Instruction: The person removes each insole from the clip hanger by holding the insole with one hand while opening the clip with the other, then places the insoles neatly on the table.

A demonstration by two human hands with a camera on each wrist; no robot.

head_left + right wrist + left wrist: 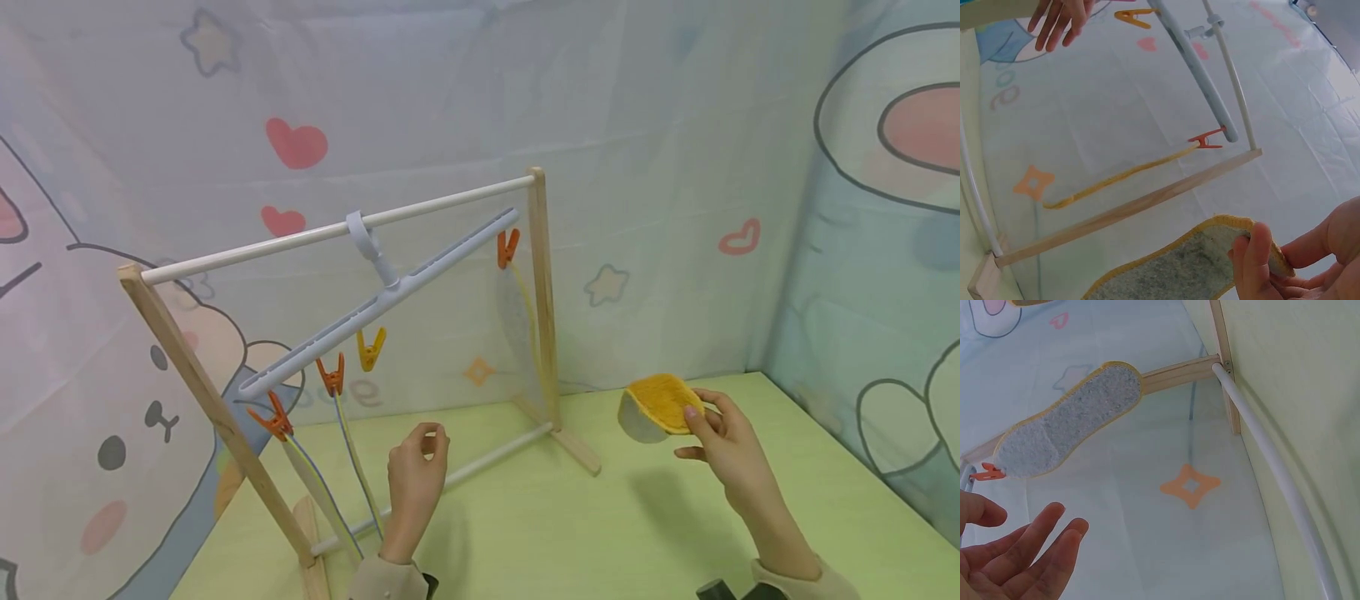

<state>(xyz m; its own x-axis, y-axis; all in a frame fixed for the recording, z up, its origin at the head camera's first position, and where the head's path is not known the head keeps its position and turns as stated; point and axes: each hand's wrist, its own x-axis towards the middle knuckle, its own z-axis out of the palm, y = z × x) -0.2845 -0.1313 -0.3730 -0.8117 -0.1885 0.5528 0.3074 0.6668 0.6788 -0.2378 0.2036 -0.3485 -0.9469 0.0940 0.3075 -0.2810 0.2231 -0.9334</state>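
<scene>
My right hand (726, 450) pinches an insole (663, 404) by one end, thumb on its yellow fluffy face. Its grey felt underside (1175, 269) shows in the right wrist view. Over the table, my left hand (417, 471) is raised with nothing in it, fingers loosely bent. Ahead of it, a yellow clip (369, 352) with nothing in its jaws hangs from a pale blue hanger (450, 255). At the hanger's far end an orange clip (507, 249) holds a grey insole with yellow edging (1072, 422).
Two more orange clips (332, 377) at the hanger's near end hold insoles (318, 483) with blue-and-yellow edges. The hanger hooks over the white top rail (255, 250) of a wooden-legged rack (546, 300). A pale green table (555, 533) lies below, with printed cloth behind.
</scene>
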